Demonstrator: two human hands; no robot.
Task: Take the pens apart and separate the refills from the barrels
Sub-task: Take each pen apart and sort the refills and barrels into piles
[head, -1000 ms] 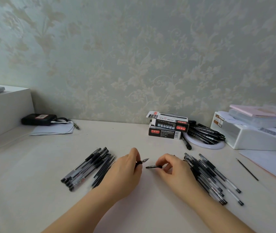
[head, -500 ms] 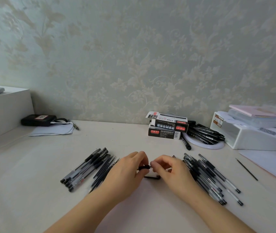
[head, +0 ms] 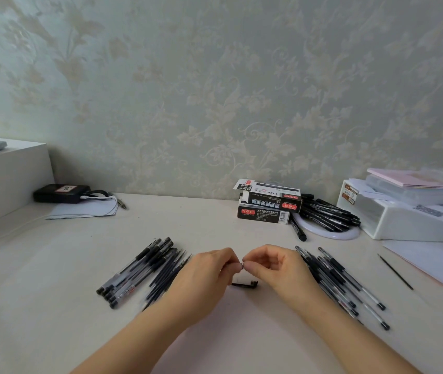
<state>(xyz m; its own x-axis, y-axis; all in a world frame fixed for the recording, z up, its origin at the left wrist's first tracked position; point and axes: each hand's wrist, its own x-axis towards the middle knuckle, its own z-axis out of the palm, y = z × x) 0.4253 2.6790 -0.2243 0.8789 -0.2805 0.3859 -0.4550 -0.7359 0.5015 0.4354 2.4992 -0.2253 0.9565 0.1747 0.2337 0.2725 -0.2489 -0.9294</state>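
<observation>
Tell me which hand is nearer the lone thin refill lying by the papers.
Right. The right hand sits beside the pen pile, with those pens between it and the lone refill. The left hand lies farther off, beyond the right.

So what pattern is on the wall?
The wall has a pale green paper with cream leaf and flower scrolls, seen in the head view.

left hand (head: 201, 273) | right hand (head: 277, 268) | forearms bare (sleeveless, no jewellery visible)
</observation>
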